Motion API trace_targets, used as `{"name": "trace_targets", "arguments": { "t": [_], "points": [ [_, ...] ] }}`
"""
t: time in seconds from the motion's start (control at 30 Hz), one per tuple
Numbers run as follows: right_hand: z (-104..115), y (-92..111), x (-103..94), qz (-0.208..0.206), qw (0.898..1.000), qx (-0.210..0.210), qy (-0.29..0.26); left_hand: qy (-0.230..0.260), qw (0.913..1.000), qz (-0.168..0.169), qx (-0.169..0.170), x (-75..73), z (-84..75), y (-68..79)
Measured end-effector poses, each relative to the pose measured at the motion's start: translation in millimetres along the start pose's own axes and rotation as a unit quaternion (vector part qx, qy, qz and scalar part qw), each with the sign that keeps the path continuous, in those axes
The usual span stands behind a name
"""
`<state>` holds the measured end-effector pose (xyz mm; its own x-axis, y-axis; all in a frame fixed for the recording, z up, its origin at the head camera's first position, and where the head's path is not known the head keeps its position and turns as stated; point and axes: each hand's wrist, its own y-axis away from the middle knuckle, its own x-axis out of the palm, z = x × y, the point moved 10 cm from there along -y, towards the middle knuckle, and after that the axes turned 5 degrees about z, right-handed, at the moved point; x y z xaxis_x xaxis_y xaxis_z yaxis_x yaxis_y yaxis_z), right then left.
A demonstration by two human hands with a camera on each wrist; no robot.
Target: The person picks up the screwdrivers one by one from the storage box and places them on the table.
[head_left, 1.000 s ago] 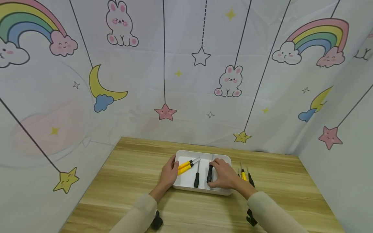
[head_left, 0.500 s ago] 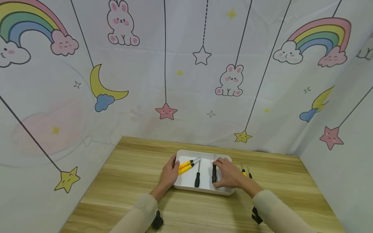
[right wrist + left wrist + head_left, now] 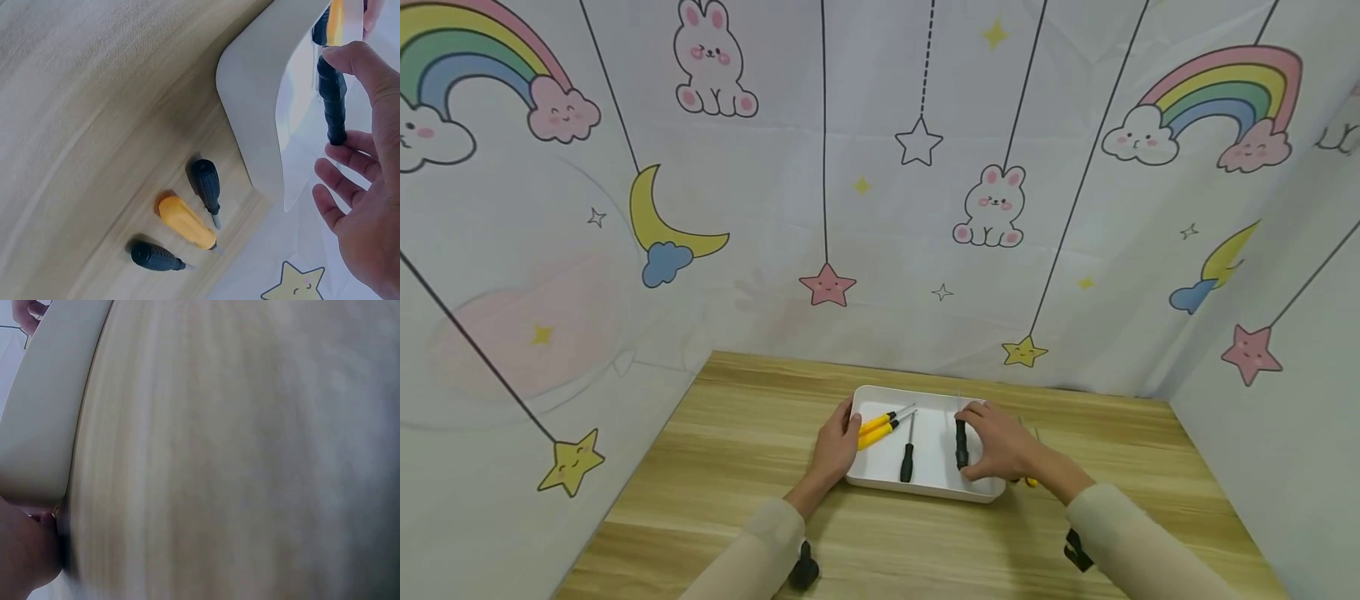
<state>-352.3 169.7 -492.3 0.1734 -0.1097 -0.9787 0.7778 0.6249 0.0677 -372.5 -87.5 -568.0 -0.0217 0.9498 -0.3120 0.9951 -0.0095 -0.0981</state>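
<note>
A white tray (image 3: 925, 492) stands on the wooden table, and my left hand (image 3: 835, 442) grips its left end, thumb over the rim. In the left wrist view, part of that hand (image 3: 25, 550) shows against the tray's wall (image 3: 50, 412). Over the tray's right part, my right hand (image 3: 1003, 442) pinches a black screwdriver (image 3: 962, 442) by its handle, shaft pointing away. The right wrist view shows thumb and fingertips at opposite ends of the handle (image 3: 332, 103). Inside the tray lie two yellow screwdrivers (image 3: 877, 435), side by side at the left, and a black screwdriver (image 3: 907, 463) near the middle.
Right of the tray, a black screwdriver (image 3: 206, 181), a yellow screwdriver (image 3: 186, 222) and another black screwdriver (image 3: 153, 256) lie on the table (image 3: 94, 156); my right arm partly hides them in the head view. A printed curtain (image 3: 880, 208) hangs behind the table.
My right hand has moved a short way right across the tray with the black screwdriver in its fingers. The left hand keeps its place on the tray.
</note>
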Motion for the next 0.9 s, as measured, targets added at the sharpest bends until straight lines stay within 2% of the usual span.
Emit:
{"name": "trace_targets", "arguments": {
  "t": [0.33,0.63,0.9],
  "points": [
    [-8.5,13.0,-11.2,-0.015,1.0,-0.004,0.004,0.005,1.0,-0.001,0.0,1.0,1.4,-0.7],
    [-20.3,24.5,-14.2,-0.014,1.0,0.015,0.005,0.011,0.9999,0.001,-0.011,1.3,3.4,0.0],
    [-23.2,33.9,-29.2,-0.026,1.0,0.006,0.0,0.008,0.9999,0.001,-0.008,1.3,0.7,1.1]
  ]
}}
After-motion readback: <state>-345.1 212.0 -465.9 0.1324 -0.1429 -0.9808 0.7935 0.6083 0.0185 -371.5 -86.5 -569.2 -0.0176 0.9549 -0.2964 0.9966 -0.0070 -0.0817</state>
